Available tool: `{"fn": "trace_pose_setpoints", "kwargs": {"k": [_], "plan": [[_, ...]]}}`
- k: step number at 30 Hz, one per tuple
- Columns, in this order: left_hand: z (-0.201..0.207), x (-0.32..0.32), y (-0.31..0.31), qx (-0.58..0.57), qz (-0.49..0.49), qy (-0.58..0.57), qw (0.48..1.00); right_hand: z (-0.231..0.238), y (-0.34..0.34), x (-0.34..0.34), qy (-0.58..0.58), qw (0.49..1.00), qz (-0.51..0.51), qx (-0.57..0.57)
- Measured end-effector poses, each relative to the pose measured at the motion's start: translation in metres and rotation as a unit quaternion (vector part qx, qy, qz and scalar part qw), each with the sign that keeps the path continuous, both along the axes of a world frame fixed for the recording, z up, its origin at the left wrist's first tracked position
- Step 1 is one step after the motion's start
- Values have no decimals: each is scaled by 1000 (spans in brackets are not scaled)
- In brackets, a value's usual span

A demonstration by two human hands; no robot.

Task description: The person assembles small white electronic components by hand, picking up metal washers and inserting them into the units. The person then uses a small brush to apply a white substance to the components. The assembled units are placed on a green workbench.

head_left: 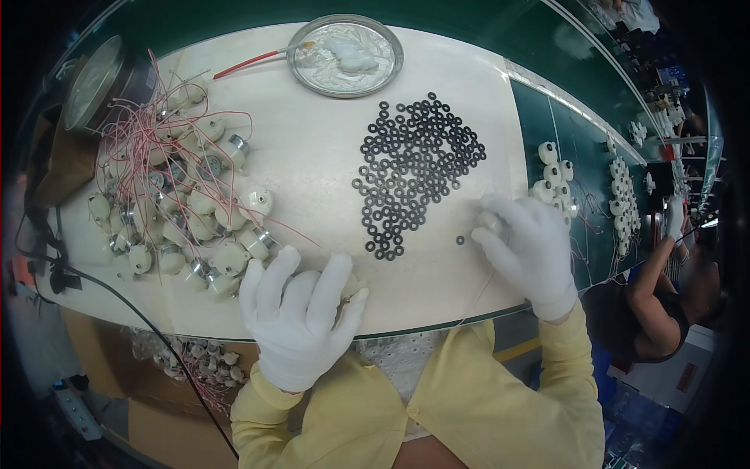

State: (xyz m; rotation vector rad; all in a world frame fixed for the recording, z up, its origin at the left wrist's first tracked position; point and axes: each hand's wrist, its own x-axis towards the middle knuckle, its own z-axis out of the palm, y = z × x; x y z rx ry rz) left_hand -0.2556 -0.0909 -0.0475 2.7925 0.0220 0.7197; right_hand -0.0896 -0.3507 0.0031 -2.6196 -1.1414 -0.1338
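My left hand, in a white glove, is at the near edge of the table. Its thumb and index finger close around a cream-coloured small motor, mostly hidden by the glove. To the right, my gloved right hand pinches another pale small motor, partly covered by the fingers; a thin wire trails below it. One loose black ring lies just left of that hand. Many more black rings are spread flat in the middle of the table. Left of them is a heap of motors with red and white wires.
A round metal dish with white paste stands at the back, a red-handled brush resting on its rim. Several white motors stand on the green surface at right. A black cable hangs at left. Another person sits at far right.
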Motion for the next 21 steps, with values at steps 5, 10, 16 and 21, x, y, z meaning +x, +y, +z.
{"fn": "trace_pose_setpoints", "kwargs": {"k": [5, 10, 16, 21], "plan": [[0, 0, 1, 2, 4, 8, 1000, 7, -2, -3, -41, 997, 38, -54], [-2, -1, 1, 5, 3, 5, 1000, -7, -12, 1, -88, 995, 54, -10], [-2, -2, 1, 4, -3, 7, 1000, -9, -2, 2, -35, 999, 11, 4], [-1, -3, 2, -3, -10, 9, 1000, -10, 2, 5, 191, 972, -79, 110]]}}
